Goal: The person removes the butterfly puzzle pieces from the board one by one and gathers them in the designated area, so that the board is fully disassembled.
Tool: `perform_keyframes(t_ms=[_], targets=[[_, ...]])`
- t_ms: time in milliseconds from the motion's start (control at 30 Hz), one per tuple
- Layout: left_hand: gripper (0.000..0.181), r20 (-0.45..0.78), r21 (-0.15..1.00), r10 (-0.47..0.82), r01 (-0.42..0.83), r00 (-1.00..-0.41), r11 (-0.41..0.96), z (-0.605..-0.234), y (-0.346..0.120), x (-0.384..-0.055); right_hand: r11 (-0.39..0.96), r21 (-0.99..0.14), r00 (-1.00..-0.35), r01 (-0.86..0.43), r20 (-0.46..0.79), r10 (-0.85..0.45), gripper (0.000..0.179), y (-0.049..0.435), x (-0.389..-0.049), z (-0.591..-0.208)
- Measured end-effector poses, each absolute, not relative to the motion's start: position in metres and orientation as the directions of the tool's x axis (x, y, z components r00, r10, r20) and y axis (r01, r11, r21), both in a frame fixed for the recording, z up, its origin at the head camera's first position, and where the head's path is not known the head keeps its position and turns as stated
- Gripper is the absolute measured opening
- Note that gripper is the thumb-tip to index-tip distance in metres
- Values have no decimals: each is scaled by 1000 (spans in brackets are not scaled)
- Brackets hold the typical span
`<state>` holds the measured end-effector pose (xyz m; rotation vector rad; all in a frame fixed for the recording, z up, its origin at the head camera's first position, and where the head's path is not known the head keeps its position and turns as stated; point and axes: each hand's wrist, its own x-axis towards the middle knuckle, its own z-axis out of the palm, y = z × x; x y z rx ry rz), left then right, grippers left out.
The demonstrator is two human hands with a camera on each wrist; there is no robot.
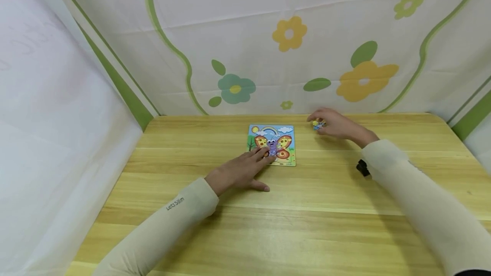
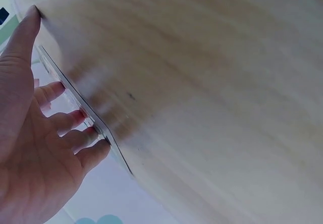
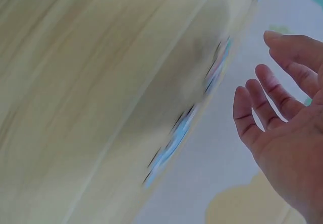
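A square picture puzzle [image 1: 271, 143] with a purple-bodied butterfly, a rainbow and clouds lies flat on the table. My left hand [image 1: 241, 171] rests its fingertips on the lower left part of the puzzle, thumb spread out onto the wood. From the left wrist, the puzzle's thin edge [image 2: 81, 100] shows under the fingers. Off to the puzzle's right, my right hand [image 1: 337, 125] hovers over small colourful puzzle pieces [image 1: 316, 125], its fingers loosely bent. The right wrist view shows flat pieces [image 3: 171, 146] on the table, apart from the hand [image 3: 287, 103], which holds nothing; their shapes are blurred.
The wooden table [image 1: 245, 233] ends at the back against a white cloth [image 1: 245, 20] printed with flowers and green vines. Another white cloth [image 1: 57, 110] hangs along the left side. A small black object [image 1: 362, 168] sits at the right sleeve's cuff.
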<state>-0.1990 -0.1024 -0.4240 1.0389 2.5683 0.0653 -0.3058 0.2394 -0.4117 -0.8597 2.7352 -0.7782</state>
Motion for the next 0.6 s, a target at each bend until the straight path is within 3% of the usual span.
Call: perform_keyframes(t_ms=[300,600], targets=[[94,-329,190,673,651,-663,735,-423,-101,-198,646,-601,-796,-472,-24,-605,43,192,-305,-419],[94,-324,188,673,652,-665,735,-421,-102,-198,637,-539,-754,-551,-4,-657,38,164,-310,-427]])
